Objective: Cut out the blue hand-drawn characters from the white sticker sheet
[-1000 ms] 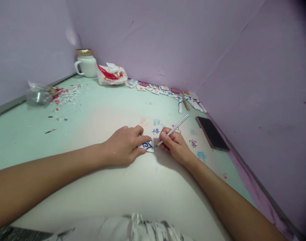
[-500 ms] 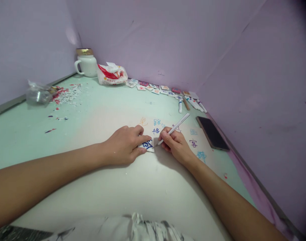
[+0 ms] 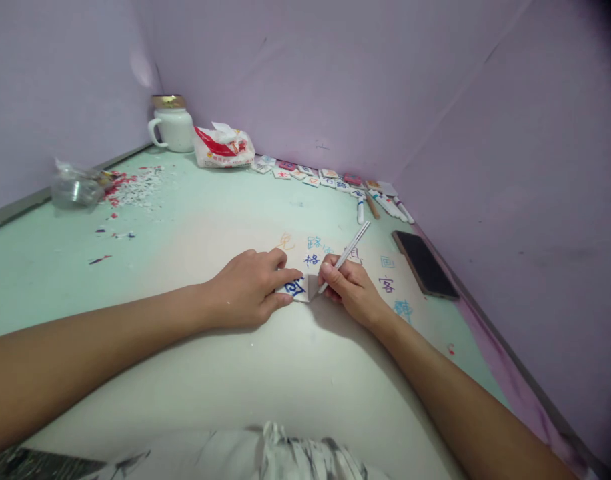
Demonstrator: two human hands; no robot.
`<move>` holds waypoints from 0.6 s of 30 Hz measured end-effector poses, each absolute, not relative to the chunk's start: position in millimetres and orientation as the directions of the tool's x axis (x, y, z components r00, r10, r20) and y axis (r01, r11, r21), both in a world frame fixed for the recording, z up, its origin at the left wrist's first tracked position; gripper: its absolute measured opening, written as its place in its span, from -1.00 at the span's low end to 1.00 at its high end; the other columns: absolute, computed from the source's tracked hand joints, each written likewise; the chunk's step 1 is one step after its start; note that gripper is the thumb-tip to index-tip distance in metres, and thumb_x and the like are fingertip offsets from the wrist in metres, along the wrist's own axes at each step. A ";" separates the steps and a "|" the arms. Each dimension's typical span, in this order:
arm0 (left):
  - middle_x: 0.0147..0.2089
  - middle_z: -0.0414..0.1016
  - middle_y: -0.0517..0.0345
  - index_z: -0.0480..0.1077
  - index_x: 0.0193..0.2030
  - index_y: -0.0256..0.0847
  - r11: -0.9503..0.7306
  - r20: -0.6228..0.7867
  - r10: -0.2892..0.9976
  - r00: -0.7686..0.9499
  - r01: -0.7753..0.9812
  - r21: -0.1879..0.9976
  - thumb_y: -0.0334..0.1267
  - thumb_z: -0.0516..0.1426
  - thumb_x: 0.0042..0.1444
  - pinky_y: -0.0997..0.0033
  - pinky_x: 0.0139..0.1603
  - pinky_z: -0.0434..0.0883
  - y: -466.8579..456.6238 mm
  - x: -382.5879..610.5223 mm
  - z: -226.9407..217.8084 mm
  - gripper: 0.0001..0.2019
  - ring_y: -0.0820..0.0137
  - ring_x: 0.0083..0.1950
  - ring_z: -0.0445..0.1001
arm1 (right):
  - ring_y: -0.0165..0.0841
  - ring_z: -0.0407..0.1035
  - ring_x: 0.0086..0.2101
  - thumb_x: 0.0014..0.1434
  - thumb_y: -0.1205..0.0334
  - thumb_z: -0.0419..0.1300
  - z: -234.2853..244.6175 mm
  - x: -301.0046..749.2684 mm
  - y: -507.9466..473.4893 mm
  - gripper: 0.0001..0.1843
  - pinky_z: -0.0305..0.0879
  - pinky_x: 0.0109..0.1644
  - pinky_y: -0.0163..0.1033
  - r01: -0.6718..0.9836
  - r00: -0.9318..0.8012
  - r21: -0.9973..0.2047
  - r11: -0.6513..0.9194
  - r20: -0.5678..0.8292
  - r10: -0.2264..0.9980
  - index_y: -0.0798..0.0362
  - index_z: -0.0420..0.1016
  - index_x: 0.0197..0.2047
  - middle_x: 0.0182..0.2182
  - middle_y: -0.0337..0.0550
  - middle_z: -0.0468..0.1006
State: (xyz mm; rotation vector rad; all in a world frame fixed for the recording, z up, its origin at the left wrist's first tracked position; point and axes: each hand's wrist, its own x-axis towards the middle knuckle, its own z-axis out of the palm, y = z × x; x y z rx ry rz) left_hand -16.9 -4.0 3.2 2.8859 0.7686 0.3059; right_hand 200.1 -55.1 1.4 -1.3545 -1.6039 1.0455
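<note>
A small flat white block (image 3: 296, 287) with a dark blue character drawn on it lies on the table in front of me. My left hand (image 3: 258, 290) pins it from the left, thumb on the near side and fingers over the far side, hiding part of it. My right hand (image 3: 349, 283) grips a slim white pen-shaped tool (image 3: 353, 245) between thumb and fingers. The tool leans to the upper right. Its lower tip points down just right of the block, apart from it; whether that tip is a blade or a nib I cannot make out.
Coloured handwritten characters (image 3: 386, 285) mark the tabletop. A phone (image 3: 425, 265) lies at the right. Several lettered blocks (image 3: 328, 182) and white markers (image 3: 387, 205) line the back, beside a tissue pack (image 3: 224, 148) and lidded mug (image 3: 178, 130). Shavings (image 3: 138, 189) and a clear plastic bag (image 3: 77, 189) are left.
My right hand has drawn the tool's tip slightly right, off the block's edge, and the tool stands a little steeper. My left hand and the block have stayed put.
</note>
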 end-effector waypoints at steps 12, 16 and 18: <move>-0.01 0.43 -0.02 0.43 0.21 -0.05 -0.857 0.146 0.508 0.849 0.480 0.189 -0.09 0.01 0.31 0.11 -0.13 0.40 -4.3 -17.3 4.3 -0.60 0.22 -0.22 0.47 | -0.46 0.13 -0.60 0.18 -0.38 0.08 3.8 199.1 -56.6 -0.41 0.04 -0.49 -0.29 0.368 -0.101 -0.926 0.088 0.054 0.993 0.03 0.34 -0.46 -0.63 -0.33 0.27; -0.01 0.43 -0.01 0.43 0.21 -0.05 -0.855 0.142 0.510 0.848 0.483 0.188 -0.09 0.01 0.31 0.11 -0.11 0.40 -4.5 -16.9 4.4 -0.60 0.22 -0.21 0.47 | -0.47 0.13 -0.61 0.20 -0.35 0.07 2.9 199.8 -56.7 -0.42 0.04 -0.49 -0.29 0.371 -0.109 -0.923 0.104 0.068 0.992 0.03 0.35 -0.46 -0.63 -0.33 0.27; 0.00 0.43 -0.01 0.43 0.21 -0.04 -0.853 0.140 0.514 0.847 0.487 0.185 -0.09 0.01 0.31 0.12 -0.11 0.39 -4.7 -17.0 4.3 -0.60 0.22 -0.20 0.47 | -0.47 0.13 -0.60 0.20 -0.34 0.08 2.6 200.1 -56.7 -0.43 0.04 -0.49 -0.29 0.370 -0.107 -0.923 0.107 0.072 0.992 0.03 0.34 -0.46 -0.63 -0.33 0.27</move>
